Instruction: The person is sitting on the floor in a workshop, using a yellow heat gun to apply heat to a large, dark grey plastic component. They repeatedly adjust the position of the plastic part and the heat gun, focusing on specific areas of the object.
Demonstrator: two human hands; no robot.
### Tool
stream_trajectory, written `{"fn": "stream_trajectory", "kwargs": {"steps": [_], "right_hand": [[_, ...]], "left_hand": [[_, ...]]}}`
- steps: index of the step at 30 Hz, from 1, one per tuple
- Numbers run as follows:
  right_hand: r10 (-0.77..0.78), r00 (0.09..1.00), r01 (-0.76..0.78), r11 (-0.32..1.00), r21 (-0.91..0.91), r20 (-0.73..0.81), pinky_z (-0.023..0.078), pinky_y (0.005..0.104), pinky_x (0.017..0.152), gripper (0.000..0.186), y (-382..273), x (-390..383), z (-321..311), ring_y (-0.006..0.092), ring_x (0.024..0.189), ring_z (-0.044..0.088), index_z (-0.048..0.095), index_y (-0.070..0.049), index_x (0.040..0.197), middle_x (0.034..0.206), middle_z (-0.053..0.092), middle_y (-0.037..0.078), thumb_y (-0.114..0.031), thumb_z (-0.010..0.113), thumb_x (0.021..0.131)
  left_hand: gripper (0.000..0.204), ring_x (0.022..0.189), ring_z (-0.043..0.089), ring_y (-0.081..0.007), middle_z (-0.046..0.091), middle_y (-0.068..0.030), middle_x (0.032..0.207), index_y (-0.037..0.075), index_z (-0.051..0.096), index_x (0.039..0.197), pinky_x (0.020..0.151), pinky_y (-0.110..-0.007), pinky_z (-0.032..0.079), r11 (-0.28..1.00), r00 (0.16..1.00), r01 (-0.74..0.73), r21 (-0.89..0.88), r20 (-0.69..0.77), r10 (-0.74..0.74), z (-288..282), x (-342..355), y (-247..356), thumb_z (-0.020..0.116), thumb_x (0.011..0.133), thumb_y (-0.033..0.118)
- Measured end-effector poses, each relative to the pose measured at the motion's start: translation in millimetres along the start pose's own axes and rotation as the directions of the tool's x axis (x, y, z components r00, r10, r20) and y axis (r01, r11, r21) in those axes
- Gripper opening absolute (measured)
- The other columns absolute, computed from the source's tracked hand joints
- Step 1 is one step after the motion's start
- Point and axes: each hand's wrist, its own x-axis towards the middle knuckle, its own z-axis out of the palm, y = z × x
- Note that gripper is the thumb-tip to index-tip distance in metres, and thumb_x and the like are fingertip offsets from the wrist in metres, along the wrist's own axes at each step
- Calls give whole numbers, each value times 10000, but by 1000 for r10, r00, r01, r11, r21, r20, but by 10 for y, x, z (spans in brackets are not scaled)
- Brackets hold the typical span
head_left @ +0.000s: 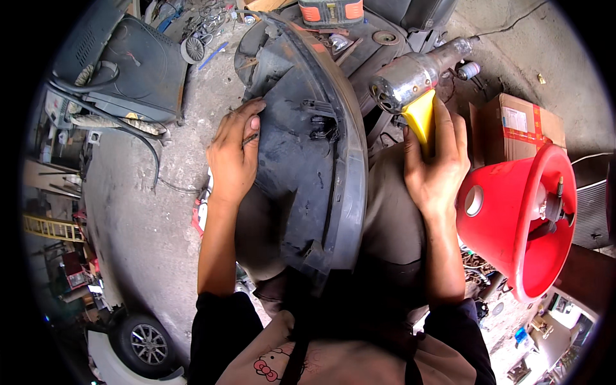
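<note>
A large curved black plastic car part, much like the back of a headlight housing, lies across my lap. Over its left edge is my left hand, fingers curled, with a short thin dark strip pinched beneath the thumb. Whether those fingers also press on the part, I cannot tell. My right hand wraps round the yellow handle of a heat gun with a scuffed silver metal body. Its narrow nozzle points to the upper right, away from the part. The vented round end faces the part's right rim.
To the right, a red bucket-shaped container lies tipped with metal pieces inside, beside a cardboard box. An orange-and-black battery-like block sits at the top. A grey machine casing with hoses stands far left; a wheel is lower left.
</note>
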Motion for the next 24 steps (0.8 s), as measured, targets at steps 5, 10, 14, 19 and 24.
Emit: {"fn": "stream_trajectory", "kwargs": {"steps": [5, 10, 14, 19, 24], "right_hand": [[-2, 1000, 3, 998, 61, -20, 568, 444, 773, 538, 2, -27, 3, 390, 945, 672, 575, -19, 1307, 1130, 616, 180, -107, 739, 802], [26, 999, -23, 994, 104, -31, 556, 445, 754, 540, 28, -88, 26, 376, 902, 665, 577, -23, 1304, 1099, 595, 154, -119, 735, 797], [25, 999, -18, 990, 140, -46, 550, 437, 746, 538, -19, -93, 12, 359, 891, 658, 581, -8, 1288, 1064, 592, 149, -111, 741, 785], [80, 996, -71, 973, 221, -34, 553, 424, 777, 538, 35, -113, -1, 370, 934, 667, 582, -54, 1324, 1105, 607, 142, -114, 730, 810], [122, 991, -103, 957, 270, -55, 544, 422, 783, 528, 86, -140, 7, 363, 924, 663, 585, -52, 1324, 1111, 609, 134, -123, 723, 819]], "left_hand": [[219, 1101, 662, -357, 697, -145, 1188, 58, 651, 1208, 937, -400, 519, 998, 998, 58, 38, 0, -58, -1, -337, -32, 563, 1012, 103], [262, 1105, 661, -378, 681, -184, 1219, 63, 626, 1271, 927, -407, 518, 989, 989, 121, 81, 71, -127, 8, -388, 49, 549, 1035, 148], [300, 1093, 661, -410, 691, -225, 1167, 40, 621, 1272, 911, -412, 517, 990, 971, 129, 50, 196, -136, -78, -91, 122, 528, 1056, 226], [418, 1048, 650, -453, 690, -269, 1056, 6, 632, 1229, 877, -432, 508, 970, 904, 185, 160, 360, -232, -138, 328, 205, 505, 1059, 366], [548, 990, 625, -494, 658, -318, 988, -24, 646, 1150, 848, -463, 490, 914, 843, 255, 317, 390, -370, -6, 441, 87, 510, 1031, 493]]}}
